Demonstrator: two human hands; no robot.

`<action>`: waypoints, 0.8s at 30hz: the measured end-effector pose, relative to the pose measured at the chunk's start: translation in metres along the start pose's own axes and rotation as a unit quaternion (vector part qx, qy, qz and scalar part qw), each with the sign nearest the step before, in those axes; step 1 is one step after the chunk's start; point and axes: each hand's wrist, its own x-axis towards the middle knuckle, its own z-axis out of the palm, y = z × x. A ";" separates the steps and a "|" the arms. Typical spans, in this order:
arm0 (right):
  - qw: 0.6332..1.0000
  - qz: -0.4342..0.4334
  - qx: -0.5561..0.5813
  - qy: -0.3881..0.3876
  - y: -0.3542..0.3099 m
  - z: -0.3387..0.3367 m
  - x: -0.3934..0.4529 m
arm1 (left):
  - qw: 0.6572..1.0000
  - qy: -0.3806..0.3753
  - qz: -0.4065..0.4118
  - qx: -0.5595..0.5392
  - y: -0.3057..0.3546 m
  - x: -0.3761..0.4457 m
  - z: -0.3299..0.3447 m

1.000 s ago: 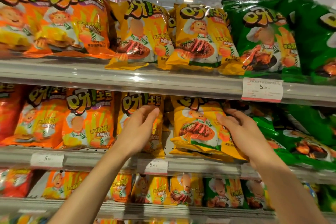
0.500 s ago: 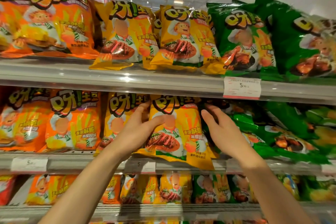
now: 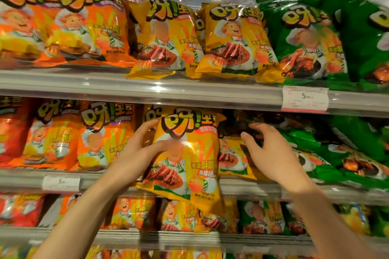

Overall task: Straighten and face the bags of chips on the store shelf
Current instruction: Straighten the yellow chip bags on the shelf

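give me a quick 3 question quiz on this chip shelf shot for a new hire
1. True or false: the left hand grips the yellow bag on the middle shelf.
2. Which colour are the bags just right of the right hand? A) green B) red C) blue
3. Fill in: the bottom of the yellow bag hangs ____ the shelf's front edge.

Key: 1 true; 2 A, the green bags; 3 over (it juts past the rail, not yet set back).

Both arms reach up — left hand point(image 3: 137, 151) gripping, right hand point(image 3: 271, 153) loosely spread (fingers bent).
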 end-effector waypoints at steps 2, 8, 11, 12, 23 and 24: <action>0.999 0.009 -0.047 -0.018 -0.009 0.012 -0.001 | 1.000 0.013 -0.002 -0.002 -0.003 -0.002 -0.012; 0.961 0.137 -0.097 -0.219 -0.027 0.049 0.032 | 0.999 0.024 0.030 -0.003 -0.007 -0.005 -0.027; 0.960 0.144 -0.085 -0.223 -0.021 0.054 0.035 | 0.999 0.031 0.034 -0.004 -0.009 -0.007 -0.035; 0.965 0.142 -0.077 -0.206 -0.019 0.054 0.035 | 0.999 0.035 0.037 -0.003 -0.009 -0.008 -0.037; 0.996 0.090 -0.013 0.009 -0.027 0.084 0.023 | 0.998 0.046 0.039 -0.005 -0.012 -0.007 -0.037; 0.996 0.090 -0.023 0.005 -0.028 0.091 0.024 | 0.998 0.044 0.040 -0.005 -0.012 -0.007 -0.037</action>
